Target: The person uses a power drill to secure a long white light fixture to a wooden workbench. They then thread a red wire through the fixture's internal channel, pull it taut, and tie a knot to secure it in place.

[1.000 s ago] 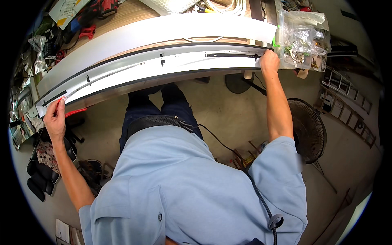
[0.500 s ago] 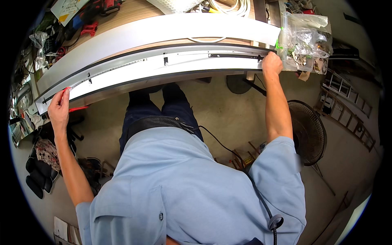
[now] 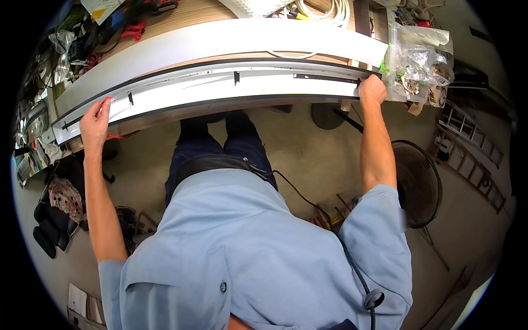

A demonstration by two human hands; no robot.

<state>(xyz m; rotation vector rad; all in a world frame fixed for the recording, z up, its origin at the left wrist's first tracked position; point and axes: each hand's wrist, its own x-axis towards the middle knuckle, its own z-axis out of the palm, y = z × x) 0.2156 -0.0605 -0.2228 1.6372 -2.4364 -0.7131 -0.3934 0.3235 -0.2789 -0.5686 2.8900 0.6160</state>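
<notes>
A long white light housing [image 3: 181,90] with black edges lies across the bench front, its channel facing up. Inside, a thin pale LED strip [image 3: 190,75] runs lengthwise near the far wall. Small black brackets [image 3: 237,78] and a black bar [image 3: 324,78] sit in the channel. Near the left end, my left hand [image 3: 94,127] pinches a red wire [image 3: 108,99] at the strip's end; a loop of the wire hangs below the hand. At the right end my right hand [image 3: 373,91] is closed at the housing's corner; its fingers hide what they grip.
Behind the housing lies a long white panel [image 3: 231,41]. Coiled white cable [image 3: 336,14] and red-and-black tools [image 3: 133,31] are on the bench. A clear bin [image 3: 421,60] of scraps stands at the right. On the floor are a fan [image 3: 415,184] and ladders [image 3: 467,159].
My left hand has moved up and to the right with the red wire, and the LED strip has shifted toward the far wall. My right hand stays at the right end. The view has shifted slightly.
</notes>
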